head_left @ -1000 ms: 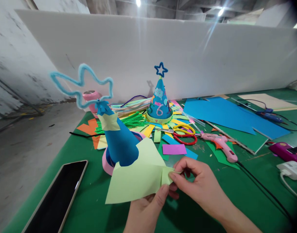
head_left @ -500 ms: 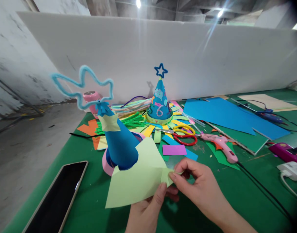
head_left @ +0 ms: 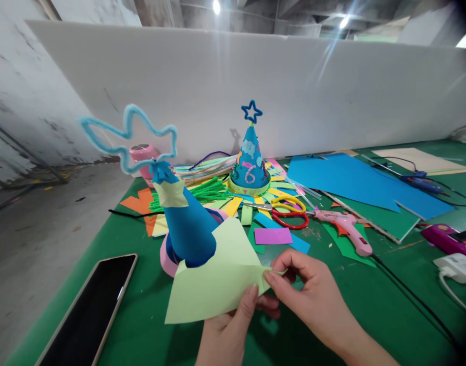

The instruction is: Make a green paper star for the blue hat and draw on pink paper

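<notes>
A pale green sheet of paper (head_left: 206,297) with a curved notch in its upper edge is held up over the table. My left hand (head_left: 235,323) grips its lower edge, thumb on top and fingers beneath. My right hand (head_left: 307,287) pinches the narrow, bent right end of the sheet. Just behind the paper stands a blue paper cone hat (head_left: 189,226), tilted to the left, with a light blue pipe-cleaner star (head_left: 129,134) and a pale green collar (head_left: 172,194). The paper hides part of the hat's base and of a pink ring (head_left: 167,259) around it.
A finished-looking cone hat (head_left: 250,162) stands further back among paper strips. Scissors (head_left: 291,211), a pink glue gun (head_left: 345,226) with its cord, and a purple paper rectangle (head_left: 273,236) lie beyond my hands. A phone (head_left: 90,310) rests at left; blue sheets (head_left: 354,178) lie at right.
My left thumb has shifted slightly left and up along the paper. The paper's right end looks less sharply folded than before. The objects on the table have stayed put.
</notes>
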Demonstrator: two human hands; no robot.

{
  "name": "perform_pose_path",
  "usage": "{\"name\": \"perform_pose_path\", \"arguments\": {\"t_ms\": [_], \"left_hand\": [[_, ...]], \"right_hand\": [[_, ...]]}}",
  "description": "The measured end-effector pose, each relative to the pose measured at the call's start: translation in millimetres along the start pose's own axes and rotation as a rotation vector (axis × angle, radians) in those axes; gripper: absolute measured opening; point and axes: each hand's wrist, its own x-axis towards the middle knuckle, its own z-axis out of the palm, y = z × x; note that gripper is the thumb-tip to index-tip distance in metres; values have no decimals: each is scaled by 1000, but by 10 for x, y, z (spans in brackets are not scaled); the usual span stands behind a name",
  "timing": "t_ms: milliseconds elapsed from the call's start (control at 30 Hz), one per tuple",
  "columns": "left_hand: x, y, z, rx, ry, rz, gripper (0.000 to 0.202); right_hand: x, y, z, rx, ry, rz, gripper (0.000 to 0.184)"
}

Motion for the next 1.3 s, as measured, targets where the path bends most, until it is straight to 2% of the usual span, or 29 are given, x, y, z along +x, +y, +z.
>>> {"name": "perform_pose_path", "arguments": {"t_ms": [233,367,467,533,633,700,933,1300], "left_hand": [[1,4,1,-27,0,21,25],[-7,5,14,-32,19,35,24],[-11,7,18,-28,40,35,24],[-15,13,20,-37,52,37,22],[-23,25,20,-35,67,44,18],[-27,31,18,-18,72,48,18],[-25,30,11,-50,40,34,19],[-14,3,-42,-55,-15,6,24]], "right_hand": [[3,27,7,32,5,-9,15],[9,45,14,134,21,9,14],[8,57,6,222,5,44,25],[2,62,-5,283,-56,68,32],[-11,68,-14,456,-215,70,20],[-18,70,-11,573,-273,66,20],[-31,81,5,686,-242,41,17],[-24,86,15,684,-230,14,17]]}}
